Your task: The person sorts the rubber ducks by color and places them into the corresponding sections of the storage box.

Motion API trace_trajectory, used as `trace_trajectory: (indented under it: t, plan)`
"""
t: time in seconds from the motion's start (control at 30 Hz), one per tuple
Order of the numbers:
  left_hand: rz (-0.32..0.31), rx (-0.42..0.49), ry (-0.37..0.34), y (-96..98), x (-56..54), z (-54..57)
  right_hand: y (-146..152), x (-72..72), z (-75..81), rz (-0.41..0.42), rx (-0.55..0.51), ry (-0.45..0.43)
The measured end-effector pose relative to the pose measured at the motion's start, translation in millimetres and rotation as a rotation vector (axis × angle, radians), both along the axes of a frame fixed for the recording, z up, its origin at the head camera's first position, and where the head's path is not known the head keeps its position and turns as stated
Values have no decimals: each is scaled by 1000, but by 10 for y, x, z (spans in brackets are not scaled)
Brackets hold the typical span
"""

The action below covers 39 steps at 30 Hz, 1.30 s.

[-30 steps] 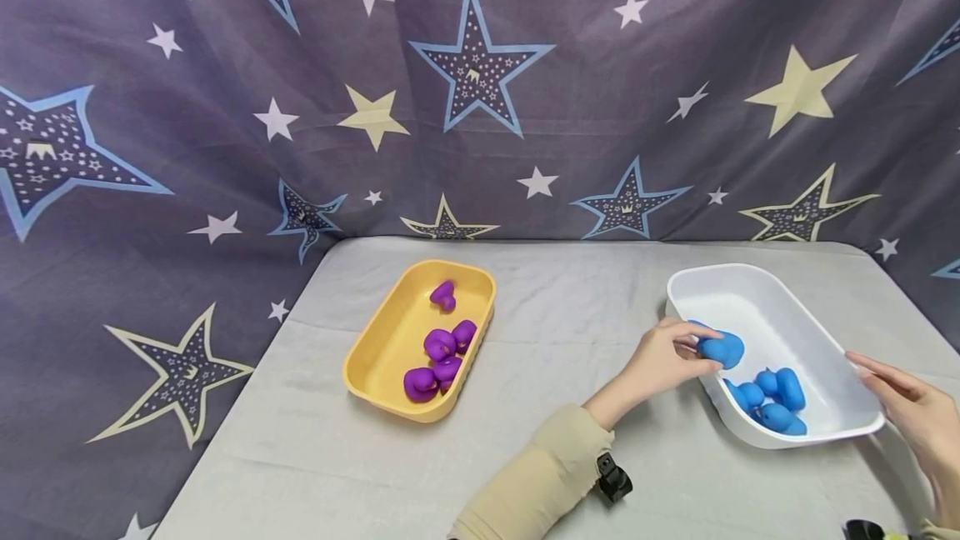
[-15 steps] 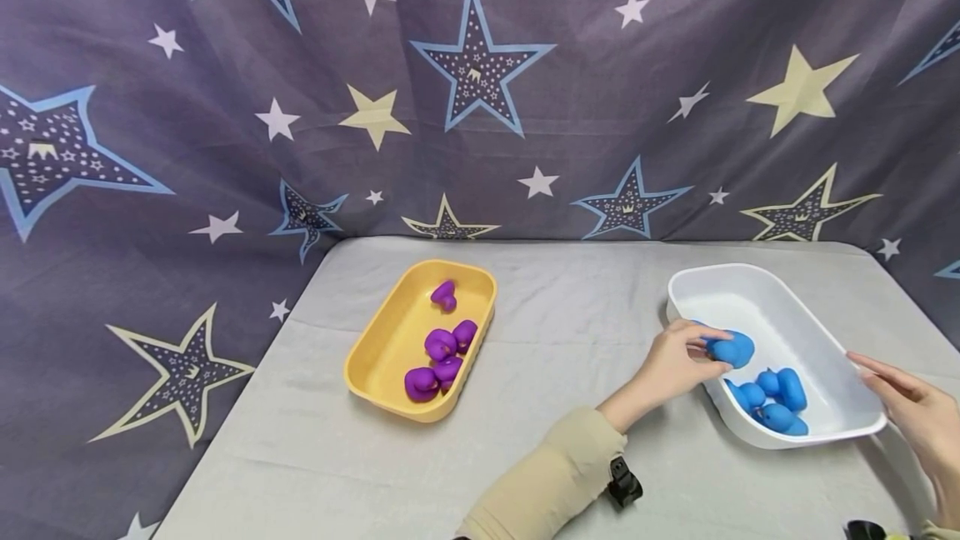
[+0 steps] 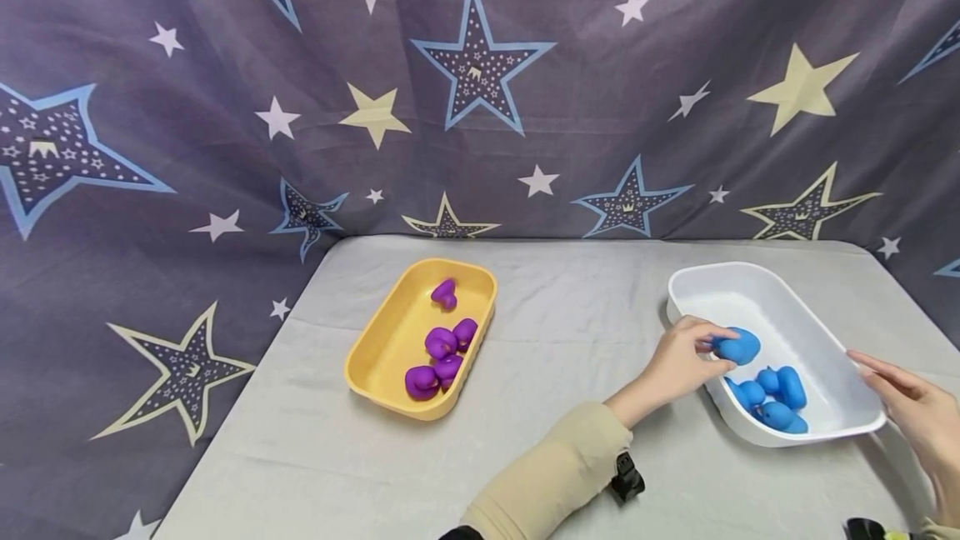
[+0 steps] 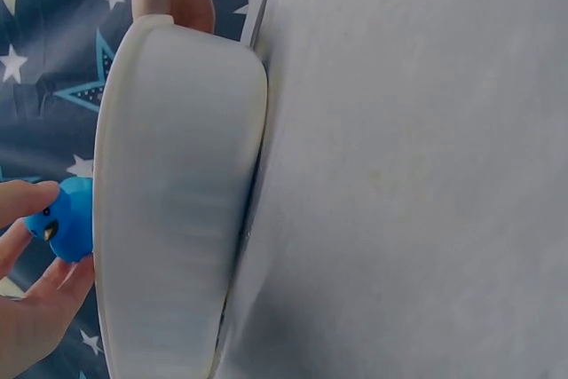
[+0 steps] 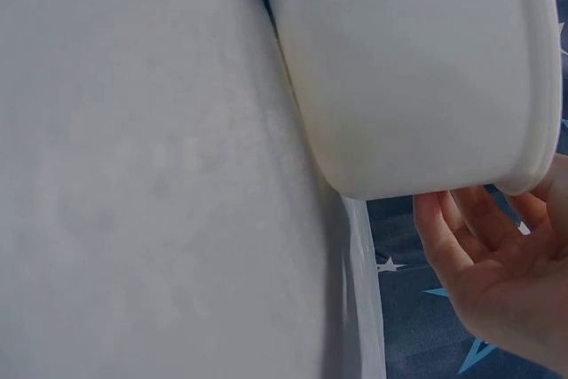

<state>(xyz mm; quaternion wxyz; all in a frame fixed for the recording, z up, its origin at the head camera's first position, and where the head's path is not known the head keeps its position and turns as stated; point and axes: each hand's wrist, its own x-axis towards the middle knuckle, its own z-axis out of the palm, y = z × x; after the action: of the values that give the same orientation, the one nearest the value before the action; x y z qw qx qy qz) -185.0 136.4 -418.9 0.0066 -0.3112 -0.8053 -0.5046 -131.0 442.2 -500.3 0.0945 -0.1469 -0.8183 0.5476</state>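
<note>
In the head view my left hand [image 3: 684, 361] pinches a blue rubber duck [image 3: 738, 347] at the left rim of the white basin [image 3: 780, 307]. The left wrist view shows this duck's eye and beak [image 4: 51, 230], the fingers and thumb on either side, just beyond the basin's rim. Several more blue rubber ducks [image 3: 776, 417] lie in the basin's near end. At the basin's right side, my right hand [image 3: 911, 407] grips the rim. Seen from the right wrist, its fingers [image 5: 444, 237] lie against the outer wall, with the thumb up by the rim.
A yellow basin [image 3: 375, 357] holding several purple rubber ducks [image 3: 440, 343] stands to the left on the grey cloth-covered table [image 3: 558, 332]. A star-patterned curtain [image 3: 585, 7] hangs behind the table and along its left side.
My left hand has shifted slightly right with the blue duck, further in over the white basin. The right hand and both basins keep their places.
</note>
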Motion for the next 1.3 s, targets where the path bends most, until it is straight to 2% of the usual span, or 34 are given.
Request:
trace_trajectory:
  t: [0.4, 0.67, 0.97, 1.13, 1.3]
  plan:
    - [9, -58, 9, 9, 19, 24, 15, -14, -40, -6, 5, -5]
    - [47, 1, 9, 1, 38, -3, 21, -17, -51, 3, -10, -13]
    - [11, 64, 5, -112, 89, -18, 15, -12, -55, 3, -9, -21]
    - [27, 6, 7, -180, 113, 0, 18, -22, -57, 1, -8, -17]
    - [7, -31, -23, -251, 148, 32, 39, -38, -72, 2, 18, 12]
